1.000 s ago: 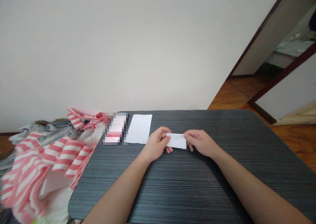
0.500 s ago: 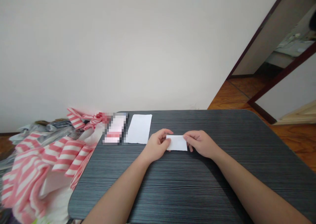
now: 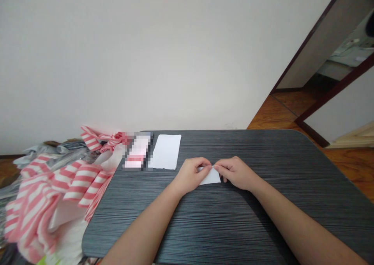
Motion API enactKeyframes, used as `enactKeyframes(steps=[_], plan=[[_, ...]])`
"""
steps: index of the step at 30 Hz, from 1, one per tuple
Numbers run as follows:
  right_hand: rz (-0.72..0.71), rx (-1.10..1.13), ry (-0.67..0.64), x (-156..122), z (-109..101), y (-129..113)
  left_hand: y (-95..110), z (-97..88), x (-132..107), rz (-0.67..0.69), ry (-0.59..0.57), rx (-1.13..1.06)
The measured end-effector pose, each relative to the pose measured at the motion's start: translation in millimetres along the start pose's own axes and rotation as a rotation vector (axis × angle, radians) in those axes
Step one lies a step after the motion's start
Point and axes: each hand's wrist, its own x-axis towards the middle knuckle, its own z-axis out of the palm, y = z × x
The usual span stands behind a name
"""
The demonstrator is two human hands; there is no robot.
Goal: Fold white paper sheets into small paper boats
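Paper [image 3: 211, 177], a small white piece, shows near the middle of the desk [image 3: 210, 226] in my head view. I have the left hand [image 3: 189, 175] closed on it from nine o'clock and the right hand [image 3: 237, 174] pinching its far edge from three o'clock, fingertips of both nearly meeting. From there I see a larger white sheet [image 3: 166, 152] lying flat at ten o'clock, a pixelated rectangular item [image 3: 138, 152] just beyond it, and striped cloth [image 3: 82, 181] at nine o'clock, past the desk's edge.
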Motion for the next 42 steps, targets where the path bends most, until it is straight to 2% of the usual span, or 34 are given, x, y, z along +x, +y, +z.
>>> enactKeyframes(steps=[9, 18, 35, 42], plan=[[-0.041, -0.028, -0.027, 0, 0, -1, 3, -0.2, 0, 0.027, -0.030, 0.017], [-0.020, -0.007, -0.019, 0, 0, -3, 5, -0.2, 0, 0.030, -0.025, 0.050], [0.065, 0.122, 0.057, -3, -6, 8, -7, -3.2, 1, -0.093, 0.041, 0.044], [0.071, 0.166, 0.049, -3, -6, 10, -12, -2.7, 1, -0.129, 0.064, 0.031]])
